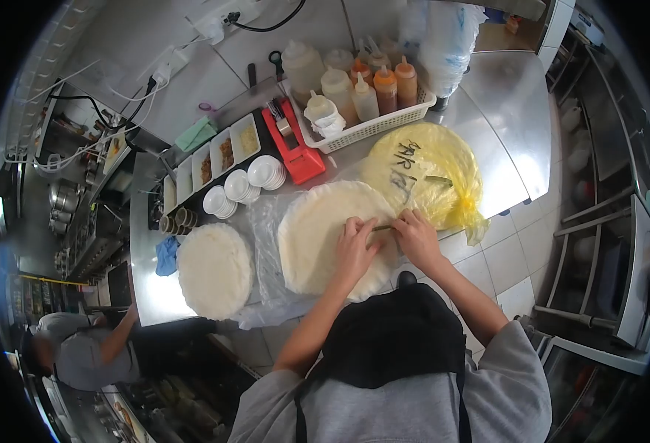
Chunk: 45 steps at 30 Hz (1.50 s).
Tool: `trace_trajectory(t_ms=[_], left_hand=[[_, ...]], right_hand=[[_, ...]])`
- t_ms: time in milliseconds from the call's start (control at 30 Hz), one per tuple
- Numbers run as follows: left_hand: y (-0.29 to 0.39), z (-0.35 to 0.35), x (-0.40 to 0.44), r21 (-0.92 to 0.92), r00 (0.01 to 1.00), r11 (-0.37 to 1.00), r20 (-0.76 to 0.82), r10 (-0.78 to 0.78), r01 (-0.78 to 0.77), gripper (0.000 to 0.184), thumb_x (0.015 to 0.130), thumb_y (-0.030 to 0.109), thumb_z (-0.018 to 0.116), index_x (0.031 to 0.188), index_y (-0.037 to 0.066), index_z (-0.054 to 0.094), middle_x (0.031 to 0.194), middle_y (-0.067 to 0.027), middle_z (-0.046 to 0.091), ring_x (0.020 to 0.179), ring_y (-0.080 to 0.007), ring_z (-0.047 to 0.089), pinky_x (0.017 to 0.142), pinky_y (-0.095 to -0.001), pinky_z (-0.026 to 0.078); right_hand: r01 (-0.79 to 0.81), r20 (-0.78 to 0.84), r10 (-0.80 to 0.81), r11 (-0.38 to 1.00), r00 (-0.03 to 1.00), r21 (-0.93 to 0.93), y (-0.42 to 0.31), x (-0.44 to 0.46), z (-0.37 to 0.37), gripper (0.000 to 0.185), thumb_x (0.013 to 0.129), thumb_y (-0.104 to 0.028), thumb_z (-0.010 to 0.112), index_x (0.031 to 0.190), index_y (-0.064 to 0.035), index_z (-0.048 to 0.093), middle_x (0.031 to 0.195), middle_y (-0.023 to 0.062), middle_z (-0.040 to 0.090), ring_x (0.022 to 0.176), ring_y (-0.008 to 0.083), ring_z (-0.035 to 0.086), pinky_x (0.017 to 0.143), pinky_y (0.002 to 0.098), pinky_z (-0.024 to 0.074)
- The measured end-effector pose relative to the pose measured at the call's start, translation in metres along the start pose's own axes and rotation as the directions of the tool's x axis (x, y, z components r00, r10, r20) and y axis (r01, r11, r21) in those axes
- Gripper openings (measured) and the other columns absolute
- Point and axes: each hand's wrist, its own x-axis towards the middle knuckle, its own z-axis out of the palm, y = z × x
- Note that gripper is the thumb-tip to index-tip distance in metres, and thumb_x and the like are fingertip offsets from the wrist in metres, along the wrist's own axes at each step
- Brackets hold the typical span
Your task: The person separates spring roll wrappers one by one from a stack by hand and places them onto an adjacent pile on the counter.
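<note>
Both my hands meet over the right side of a round, pale sheet of dough (325, 229) that lies on clear plastic. My left hand (356, 247) has its fingertips pinched on one end of a thin green strip (382, 228). At the other end, my right hand (418, 236) grips the same strip. Just beyond them sits a yellow plastic bag (391, 159), knotted on its right side and marked with black writing. A short green piece (439, 180) rests on top of it. What the bag contains is hidden.
Left of my hands is a second pale round (214, 271). Behind stand a red tape dispenser (293, 144), stacked white dishes (266, 172), food trays (221, 155) and a white basket (373, 124) of squeeze bottles. Another person (89, 354) works at far left.
</note>
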Motion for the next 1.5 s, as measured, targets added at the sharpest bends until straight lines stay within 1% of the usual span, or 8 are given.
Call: trace_trajectory(t_ms=[733,933,1067,1167,1267,1333,1400,1500], left_hand=[[-0.004,0.001,0.001,-0.035,0.999,0.999,-0.040,-0.035,0.034,0.050,0.066,0.021,0.075,0.111,0.011,0.058,0.103,-0.0090,0.048,0.095,-0.0271,0.050,0.082,-0.0376,0.043],[-0.002,0.001,0.000,-0.018,0.997,0.997,-0.013,-0.073,0.072,0.054,0.066,0.025,0.075,0.112,0.009,0.054,0.107,-0.0101,0.048,0.099,-0.0288,0.049,0.083,-0.0393,0.042],[0.005,0.005,-0.009,0.022,0.998,0.999,-0.052,-0.042,0.043,0.061,0.064,0.028,0.075,0.116,0.007,0.050,0.109,-0.0101,0.047,0.103,-0.0290,0.047,0.084,-0.0405,0.039],[0.023,0.006,-0.019,0.081,1.000,0.997,-0.022,0.012,-0.010,0.063,0.063,0.029,0.076,0.115,0.006,0.049,0.109,-0.0099,0.047,0.104,-0.0280,0.046,0.084,-0.0407,0.037],[0.033,0.010,-0.029,0.120,0.998,0.992,0.037,0.042,-0.046,0.055,0.062,0.024,0.075,0.107,0.005,0.050,0.109,-0.0097,0.047,0.104,-0.0270,0.046,0.083,-0.0404,0.037],[0.032,0.012,-0.036,0.148,0.996,0.987,0.069,0.053,-0.063,0.044,0.061,0.020,0.073,0.097,0.005,0.053,0.107,-0.0092,0.049,0.103,-0.0270,0.047,0.082,-0.0401,0.038],[0.027,0.014,-0.040,0.111,0.997,0.991,0.031,0.070,-0.073,0.034,0.060,0.016,0.071,0.088,0.004,0.054,0.101,-0.0089,0.051,0.098,-0.0272,0.049,0.080,-0.0391,0.040],[0.019,0.009,-0.044,-0.087,0.997,0.996,-0.066,0.025,-0.030,0.022,0.061,0.007,0.068,0.078,0.003,0.055,0.087,-0.0085,0.055,0.084,-0.0255,0.055,0.073,-0.0356,0.044]], right_hand=[[0.133,0.276,-0.094,0.983,0.957,-0.126,0.003,0.029,0.003,0.011,0.072,-0.008,0.055,0.081,-0.0037,0.058,0.087,0.0117,0.055,0.087,0.0270,0.055,0.071,0.0346,0.0480],[0.193,0.024,-0.192,0.981,0.981,-0.033,-0.012,0.051,-0.007,0.015,0.072,-0.003,0.051,0.086,-0.0035,0.055,0.086,0.0123,0.052,0.086,0.0295,0.053,0.072,0.0379,0.0461],[-0.150,-0.096,0.140,0.984,0.985,-0.096,0.023,0.065,-0.040,0.018,0.075,-0.002,0.051,0.092,-0.0046,0.055,0.090,0.0134,0.052,0.089,0.0307,0.052,0.076,0.0398,0.0443],[-0.117,-0.340,0.051,0.977,0.939,-0.178,0.036,0.067,-0.059,0.022,0.076,-0.002,0.056,0.098,-0.0046,0.058,0.098,0.0137,0.055,0.091,0.0305,0.054,0.073,0.0389,0.0453],[-0.159,-0.288,0.159,0.987,0.944,0.023,0.022,0.051,-0.067,0.022,0.078,-0.005,0.061,0.100,-0.0045,0.060,0.100,0.0138,0.057,0.087,0.0297,0.057,0.069,0.0370,0.0463],[-0.326,-0.068,0.356,0.905,0.932,0.273,0.005,0.026,-0.062,0.011,0.078,-0.007,0.060,0.087,-0.0010,0.063,0.075,0.0156,0.060,0.067,0.0302,0.059,0.060,0.0357,0.0467],[-0.330,0.133,0.302,0.861,0.944,0.386,0.001,-0.009,-0.049,0.010,0.077,-0.008,0.061,0.079,0.0011,0.064,0.059,0.0165,0.058,0.054,0.0299,0.059,0.054,0.0352,0.0462],[-0.553,0.391,0.406,0.715,0.826,0.427,-0.012,-0.029,-0.039,0.014,0.081,-0.011,0.060,0.080,0.0021,0.064,0.060,0.0153,0.059,0.056,0.0227,0.061,0.052,0.0333,0.0464]])
